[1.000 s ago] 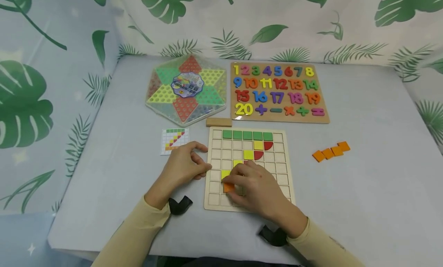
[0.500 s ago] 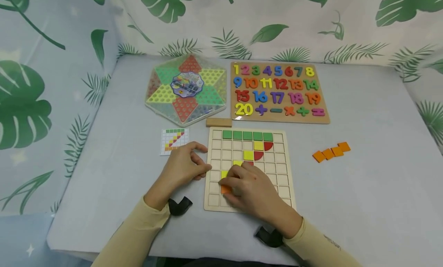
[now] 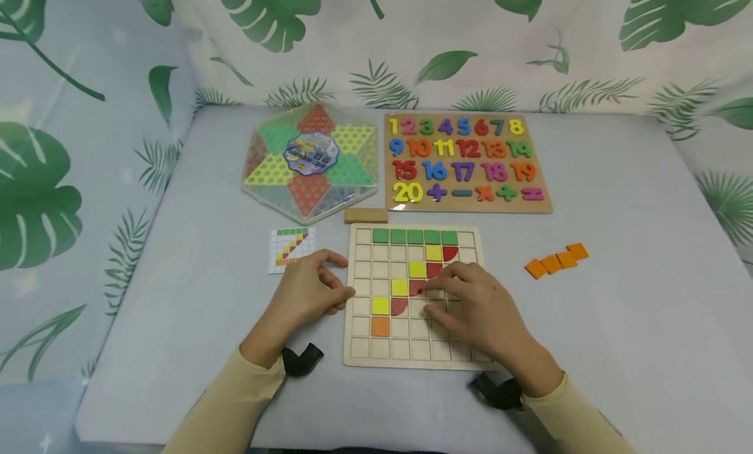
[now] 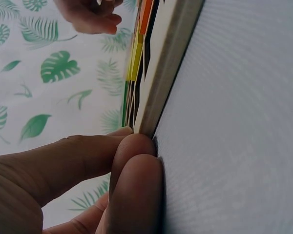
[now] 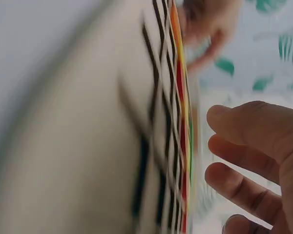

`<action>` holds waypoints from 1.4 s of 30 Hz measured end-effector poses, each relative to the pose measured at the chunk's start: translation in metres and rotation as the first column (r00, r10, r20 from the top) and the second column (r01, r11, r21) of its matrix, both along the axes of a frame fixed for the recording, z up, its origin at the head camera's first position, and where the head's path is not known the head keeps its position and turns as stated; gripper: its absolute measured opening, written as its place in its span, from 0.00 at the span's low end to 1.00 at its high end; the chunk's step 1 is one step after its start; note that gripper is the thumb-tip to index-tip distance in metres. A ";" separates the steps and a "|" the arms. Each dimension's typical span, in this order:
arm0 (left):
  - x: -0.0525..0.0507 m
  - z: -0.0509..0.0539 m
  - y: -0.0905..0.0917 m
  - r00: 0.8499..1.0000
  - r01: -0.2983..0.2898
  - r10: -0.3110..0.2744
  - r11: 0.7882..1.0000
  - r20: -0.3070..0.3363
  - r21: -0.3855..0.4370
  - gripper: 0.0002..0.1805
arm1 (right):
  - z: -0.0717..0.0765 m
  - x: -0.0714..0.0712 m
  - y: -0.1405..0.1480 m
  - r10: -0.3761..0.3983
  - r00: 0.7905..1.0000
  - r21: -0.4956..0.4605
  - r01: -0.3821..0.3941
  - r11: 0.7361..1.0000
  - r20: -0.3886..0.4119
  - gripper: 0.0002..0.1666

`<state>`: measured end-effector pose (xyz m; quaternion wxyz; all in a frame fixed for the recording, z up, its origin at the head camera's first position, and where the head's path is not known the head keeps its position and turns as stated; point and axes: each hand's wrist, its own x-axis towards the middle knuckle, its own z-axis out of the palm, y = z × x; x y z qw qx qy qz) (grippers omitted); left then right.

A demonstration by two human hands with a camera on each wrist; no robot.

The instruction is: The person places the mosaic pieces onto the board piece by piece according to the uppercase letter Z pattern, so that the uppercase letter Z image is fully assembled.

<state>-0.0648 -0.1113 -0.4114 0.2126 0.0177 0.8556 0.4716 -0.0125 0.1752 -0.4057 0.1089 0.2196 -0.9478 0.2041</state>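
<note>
A wooden grid board [image 3: 361,346] lies on the table with coloured pieces in its cells. Along its left edge my left hand [image 3: 308,291] holds it, thumb tip at the rim and curled fingers against the side in the left wrist view. One orange square tile [image 3: 380,326] sits flat in a cell below a yellow tile [image 3: 380,306]. Above the board's right half hovers my right hand [image 3: 485,310], fingers spread and nothing between them; it hides several cells. A diagonal of yellow tiles and red quarter-round pieces [image 3: 399,306] leads up to a green row [image 3: 414,236].
Several orange tiles [image 3: 551,264] lie in a slanting line right of the board. A pattern card [image 3: 292,248] is beside the left hand. Behind stand a Chinese checkers set [image 3: 310,163], a number puzzle [image 3: 467,163] and a small wooden bar [image 3: 366,215].
My right hand has let go of the orange tile and moved right, uncovering it in its cell. The left hand stays at the board's edge. The head view has shifted slightly.
</note>
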 end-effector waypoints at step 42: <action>0.000 -0.003 0.000 1.000 -0.013 0.013 1.000 0.017 0.008 0.25 | 0.000 -0.024 0.205 -0.377 0.903 0.132 0.356 0.925 0.205 0.22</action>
